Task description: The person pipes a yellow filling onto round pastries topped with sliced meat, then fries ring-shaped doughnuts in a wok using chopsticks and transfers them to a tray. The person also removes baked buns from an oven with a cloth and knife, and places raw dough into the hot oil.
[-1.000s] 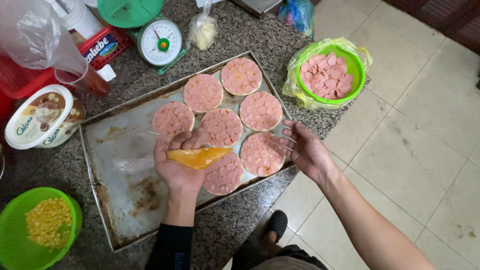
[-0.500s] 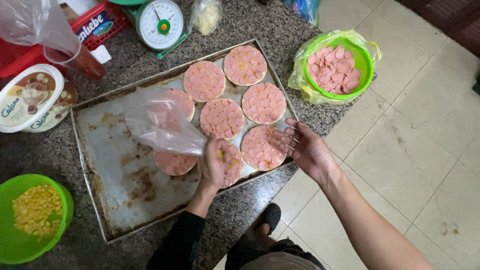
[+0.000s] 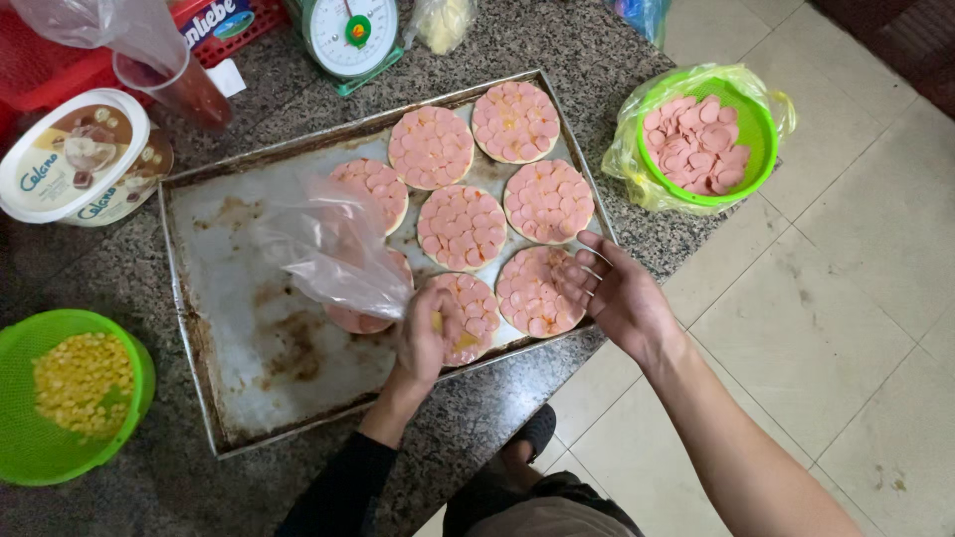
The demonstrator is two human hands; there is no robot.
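The plastic bag (image 3: 333, 249), clear, limp and light, rises crumpled over the tray (image 3: 214, 328). It probably squeezes easily and slips, so it is best held near its filled tip. The left hand (image 3: 423, 343) has a closed grip on that tip above a pizza base (image 3: 468, 313). The right hand (image 3: 617, 293) lies open, touching another base (image 3: 532, 288).

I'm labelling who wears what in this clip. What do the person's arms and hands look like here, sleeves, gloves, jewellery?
The left hand is bare, and a dark, close-fitting long sleeve covers that arm to the wrist. The right hand is bare too, with the forearm uncovered as far as the frame shows. No gloves, rings, watch or bracelet are visible on either.
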